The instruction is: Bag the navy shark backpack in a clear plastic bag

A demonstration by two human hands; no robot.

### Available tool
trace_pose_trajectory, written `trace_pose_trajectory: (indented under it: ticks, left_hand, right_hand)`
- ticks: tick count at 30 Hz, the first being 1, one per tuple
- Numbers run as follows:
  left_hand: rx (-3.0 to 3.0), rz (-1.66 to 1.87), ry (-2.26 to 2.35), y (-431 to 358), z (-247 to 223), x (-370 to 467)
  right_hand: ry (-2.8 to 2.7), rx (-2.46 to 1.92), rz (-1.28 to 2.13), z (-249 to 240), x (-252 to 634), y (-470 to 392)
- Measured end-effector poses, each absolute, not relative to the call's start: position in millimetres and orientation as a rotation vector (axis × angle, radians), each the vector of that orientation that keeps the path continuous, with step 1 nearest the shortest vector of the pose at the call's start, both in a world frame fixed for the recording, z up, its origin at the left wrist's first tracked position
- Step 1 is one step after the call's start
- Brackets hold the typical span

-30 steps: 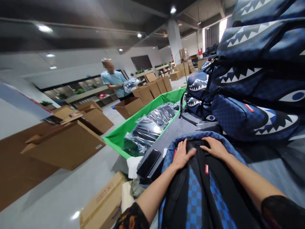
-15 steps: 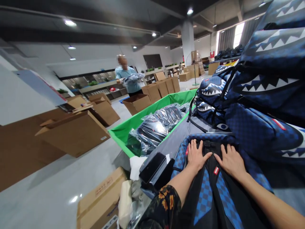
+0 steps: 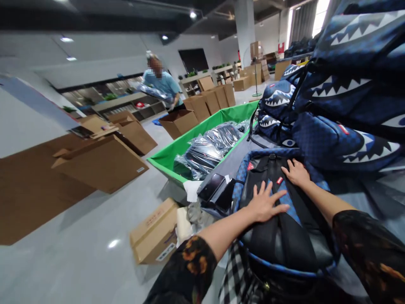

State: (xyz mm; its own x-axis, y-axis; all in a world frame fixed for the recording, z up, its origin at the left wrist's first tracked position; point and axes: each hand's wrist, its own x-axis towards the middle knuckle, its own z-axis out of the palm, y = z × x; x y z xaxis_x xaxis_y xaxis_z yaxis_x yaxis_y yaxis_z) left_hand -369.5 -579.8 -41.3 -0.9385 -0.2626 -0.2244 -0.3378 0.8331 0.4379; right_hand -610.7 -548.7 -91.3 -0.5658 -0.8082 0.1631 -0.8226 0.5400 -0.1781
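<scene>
The left hand [image 3: 262, 206] lies with its fingers [image 3: 279, 208] spread, grasping nothing, palm down across the straps of a blue and black backpack [image 3: 292, 240]; the right hand [image 3: 299, 174], also loose and unclenched, touches it nearer the top; the backpack lies strap side up in front of the person, beside the grey desk [image 3: 387, 181]; more backpacks [image 3: 319, 141] with shark-mouth prints are piled beyond it; to the left, a green bin [image 3: 173, 152] holds dark bags [image 3: 209, 147] wrapped in clear plastic; on the floor near it is a shut cardboard box [image 3: 155, 232]; farther left, a large carton [image 3: 104, 164] has its flaps open, its contents hidden; behind the bin, a co-worker [image 3: 163, 86] holds a plastic-wrapped packet [image 3: 156, 93] above an open carton [image 3: 180, 124], whose inside I cannot make out.
</scene>
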Motion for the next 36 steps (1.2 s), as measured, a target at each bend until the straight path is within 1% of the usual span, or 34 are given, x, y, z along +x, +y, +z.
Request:
trace_pose_trajectory:
  ticks: [2,4,6,7,8,10,13,16,18,21,24,27,30,32,34,36]
  left_hand:
    - [-0.506,0.591,2.967,-581,-66,-373]
    - [-0.508,0.491,3.041,-586,-86,-379]
    - [-0.539,0.445,3.072,-589,-96,-385]
    - [-0.571,0.444,3.081,-590,-98,-387]
    - [-0.609,0.456,3.088,-591,-97,-390]
    - [-0.680,0.487,3.082,-592,-90,-395]
    - [-0.689,0.517,2.973,-591,-66,-394]
    - [-0.531,0.566,2.872,-584,-37,-376]
    - [-0.322,0.578,2.859,-576,-29,-359]
    - [-0.073,0.569,2.908,-569,-44,-348]
    - [-0.083,0.471,3.058,-569,-76,-361]
    - [-0.138,0.330,3.177,-570,-93,-377]
    - [-0.264,0.240,3.193,-572,-84,-381]
    - [-0.296,0.202,3.169,-576,-73,-380]
    - [-0.234,0.197,3.111,-582,-67,-378]
    - [-0.156,0.214,3.058,-589,-68,-378]
  right_hand:
    - [-2.653,1.559,0.328,-76,-596,-525]
    - [-2.397,1.866,0.384,-60,-568,-492]
    - [-1.834,2.381,0.473,-49,-534,-462]
    - [-1.560,2.590,0.470,-47,-519,-452]
    - [-1.351,2.706,0.472,-49,-509,-446]
    - [-1.261,2.696,0.448,-63,-501,-446]
    - [-1.409,2.470,0.417,-98,-515,-458]
    - [-1.561,2.347,0.415,-123,-532,-463]
    - [-1.694,2.260,0.447,-130,-537,-461]
    - [-1.932,2.095,0.494,-135,-539,-460]
    - [-2.168,1.922,0.539,-138,-544,-466]
    - [-2.295,1.887,0.589,-127,-555,-473]
    - [-2.344,1.867,0.676,-90,-558,-467]
    - [-2.282,1.837,0.742,-61,-548,-452]
    - [-2.034,2.044,0.744,-42,-527,-436]
    - [-1.660,2.458,0.642,-41,-502,-425]
